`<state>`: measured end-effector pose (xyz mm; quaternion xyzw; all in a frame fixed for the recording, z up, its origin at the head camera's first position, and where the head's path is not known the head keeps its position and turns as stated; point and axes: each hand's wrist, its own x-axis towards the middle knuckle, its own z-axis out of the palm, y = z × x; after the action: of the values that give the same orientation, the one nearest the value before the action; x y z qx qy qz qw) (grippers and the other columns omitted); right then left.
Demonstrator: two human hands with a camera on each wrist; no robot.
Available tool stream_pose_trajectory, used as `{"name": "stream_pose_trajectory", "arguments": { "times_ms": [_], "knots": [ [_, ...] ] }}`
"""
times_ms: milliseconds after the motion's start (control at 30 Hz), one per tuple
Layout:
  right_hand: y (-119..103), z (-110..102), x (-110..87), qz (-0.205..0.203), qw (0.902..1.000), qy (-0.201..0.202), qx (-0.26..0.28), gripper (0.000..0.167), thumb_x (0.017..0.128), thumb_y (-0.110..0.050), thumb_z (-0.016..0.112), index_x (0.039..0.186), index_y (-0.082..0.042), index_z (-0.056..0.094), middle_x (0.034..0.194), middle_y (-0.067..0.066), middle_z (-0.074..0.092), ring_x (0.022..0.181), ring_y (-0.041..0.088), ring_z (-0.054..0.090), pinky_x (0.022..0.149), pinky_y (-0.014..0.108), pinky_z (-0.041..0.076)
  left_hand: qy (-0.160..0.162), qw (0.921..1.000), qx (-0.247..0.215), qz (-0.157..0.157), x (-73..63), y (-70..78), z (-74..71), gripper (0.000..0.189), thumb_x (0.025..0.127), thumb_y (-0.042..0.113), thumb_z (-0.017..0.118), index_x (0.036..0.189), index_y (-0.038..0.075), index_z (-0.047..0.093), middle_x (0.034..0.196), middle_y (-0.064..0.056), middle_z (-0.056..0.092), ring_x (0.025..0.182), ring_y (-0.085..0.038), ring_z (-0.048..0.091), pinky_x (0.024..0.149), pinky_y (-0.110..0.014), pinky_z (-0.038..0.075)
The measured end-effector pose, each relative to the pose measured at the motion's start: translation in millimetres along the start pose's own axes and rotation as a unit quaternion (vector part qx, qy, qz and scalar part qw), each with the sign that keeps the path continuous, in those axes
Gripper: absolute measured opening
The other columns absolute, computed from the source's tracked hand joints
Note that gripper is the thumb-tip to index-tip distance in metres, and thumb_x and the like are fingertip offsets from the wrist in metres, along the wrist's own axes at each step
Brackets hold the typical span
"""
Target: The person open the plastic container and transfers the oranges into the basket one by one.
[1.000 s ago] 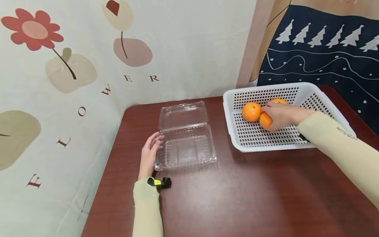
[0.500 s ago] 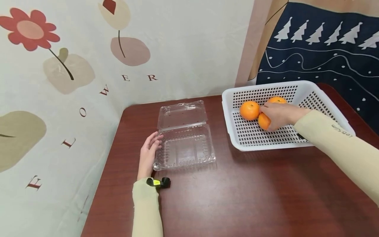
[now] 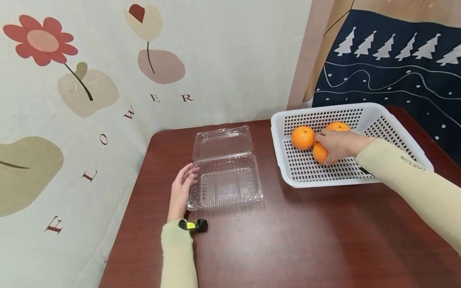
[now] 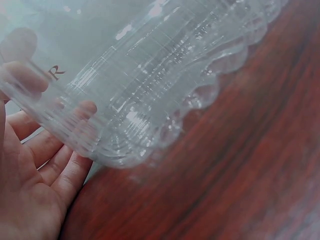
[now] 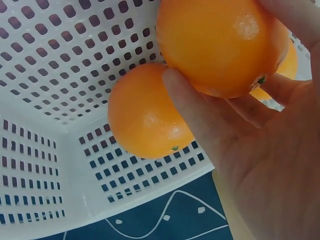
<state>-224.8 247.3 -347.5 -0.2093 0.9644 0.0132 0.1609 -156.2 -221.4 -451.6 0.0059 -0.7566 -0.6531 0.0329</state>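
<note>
A clear plastic clamshell box lies with its lid folded back on the brown table. My left hand rests at the box's left side, fingertips by the rim. In the left wrist view its relaxed fingers lie along the clear outer wall. On the right, my right hand reaches into a white perforated basket and grips an orange between thumb and fingers. A second orange sits just left of it, and another orange lies behind the hand, partly hidden.
The brown table runs to a pale curtain with flower prints at the back and left. Behind the basket hangs a dark blue cloth with white trees. The basket's raised walls surround the oranges.
The right hand and its orange shift very slightly left inside the basket. The left hand stays at the box's side; the whole head view drifts a little.
</note>
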Motion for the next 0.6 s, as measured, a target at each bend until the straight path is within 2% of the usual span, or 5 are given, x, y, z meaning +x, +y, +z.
{"name": "stream_pose_trajectory", "arguments": {
  "times_ms": [233, 400, 600],
  "knots": [
    [-3.3, -3.2, -4.9, 0.003, 0.9996, -0.025, 0.013, 0.071, 0.061, -0.025, 0.078, 0.123, -0.009, 0.048, 0.110, 0.010, 0.045, 0.094, 0.028, 0.045, 0.076, 0.048, 0.043, -0.004, 0.9999, 0.010, -0.003, -6.4, 11.5, 2.5, 0.040, 0.094, 0.017, 0.045, 0.133, 0.014, 0.040, 0.124, -0.009, 0.052, 0.109, -0.028, 0.049, 0.092, -0.043, 0.038],
    [-7.5, -5.5, -6.7, -0.003, 0.9992, -0.030, 0.027, 0.068, 0.062, -0.022, 0.076, 0.123, -0.009, 0.048, 0.110, 0.008, 0.047, 0.091, 0.026, 0.046, 0.078, 0.046, 0.042, 0.001, 1.0000, 0.006, -0.005, -8.6, 12.5, 1.3, 0.040, 0.093, 0.016, 0.046, 0.133, 0.013, 0.041, 0.124, -0.010, 0.052, 0.108, -0.028, 0.049, 0.092, -0.043, 0.038],
    [-13.9, -9.6, -5.6, 0.012, 0.9991, -0.040, 0.007, 0.068, 0.062, -0.021, 0.078, 0.122, -0.009, 0.049, 0.115, 0.011, 0.048, 0.091, 0.028, 0.046, 0.081, 0.049, 0.040, -0.003, 1.0000, -0.003, 0.001, -7.7, 11.6, 0.9, 0.040, 0.093, 0.017, 0.047, 0.132, 0.014, 0.041, 0.123, -0.007, 0.053, 0.109, -0.028, 0.049, 0.092, -0.042, 0.038]
  ]
}}
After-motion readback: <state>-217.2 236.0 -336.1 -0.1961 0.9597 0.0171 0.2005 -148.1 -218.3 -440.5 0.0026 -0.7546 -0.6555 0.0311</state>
